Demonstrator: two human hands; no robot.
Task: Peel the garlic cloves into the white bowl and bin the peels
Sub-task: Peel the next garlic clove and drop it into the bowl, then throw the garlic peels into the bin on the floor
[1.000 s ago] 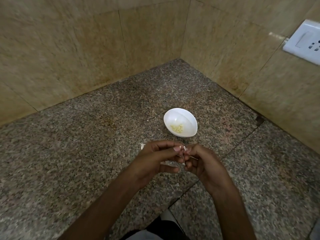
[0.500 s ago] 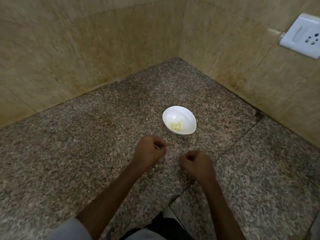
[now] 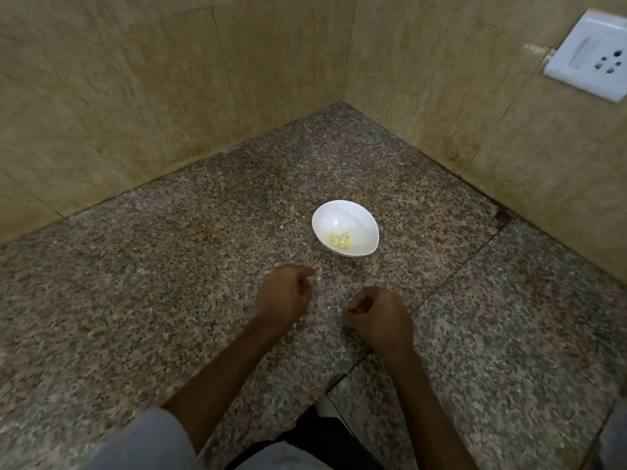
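A speckled granite countertop (image 3: 169, 300) fills most of the view, and a seam is seen running diagonally across its right part. The countertop is enclosed at the back by beige tiled walls (image 3: 135, 96), which meet in a corner beyond the bowl. A white switch-and-socket plate (image 3: 590, 56) is mounted on the right-hand wall, near the upper right edge. A grey sleeve (image 3: 146, 439) is seen at the lower left, on the left arm. Both forearms are extended over the countertop from the lower edge. The left hand (image 3: 283, 295) is positioned just in front of the bowl, with its fingers curled inward. The right hand (image 3: 378, 313) is placed near it, slightly closer to the person, and is likewise curled into a fist. The hands are held apart. Whether anything is enclosed in either hand cannot be told, as the palms are hidden. The white bowl (image 3: 369, 228) is set upright on the countertop, beyond the hands and clear of both walls. A small cluster of peeled garlic cloves (image 3: 340, 239) is contained in its bottom, toward the near side.
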